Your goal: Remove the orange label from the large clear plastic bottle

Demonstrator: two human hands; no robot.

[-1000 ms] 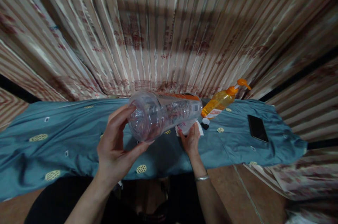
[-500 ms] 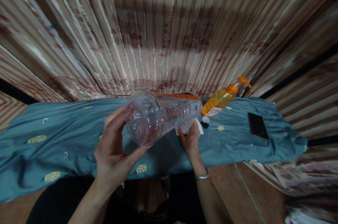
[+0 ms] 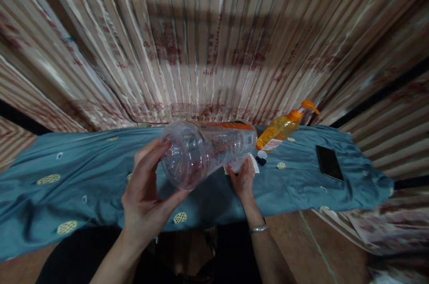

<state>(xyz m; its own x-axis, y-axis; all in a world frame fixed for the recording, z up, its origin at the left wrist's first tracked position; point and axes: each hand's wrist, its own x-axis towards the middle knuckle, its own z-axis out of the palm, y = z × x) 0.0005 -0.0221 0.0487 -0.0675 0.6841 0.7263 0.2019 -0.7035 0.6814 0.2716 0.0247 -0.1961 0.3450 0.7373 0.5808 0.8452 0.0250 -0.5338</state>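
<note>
My left hand grips the base end of a large clear plastic bottle, thumb below and fingers above. The bottle is tilted on its side, base toward me, with an orange band and printed label along it. Its far end is partly hidden. My right hand is beneath the far part of the bottle, fingers closed on a white tissue with a pink print. Just beyond that hand lie a small white round piece and a small black piece.
An orange pump bottle with yellow-orange liquid stands behind on the right. Farther right lies a black phone. A teal patterned cloth covers the table, and a striped curtain hangs behind it.
The whole view has shifted slightly, so everything sits a little lower. Both hands keep their holds on the bottle and the tissue.
</note>
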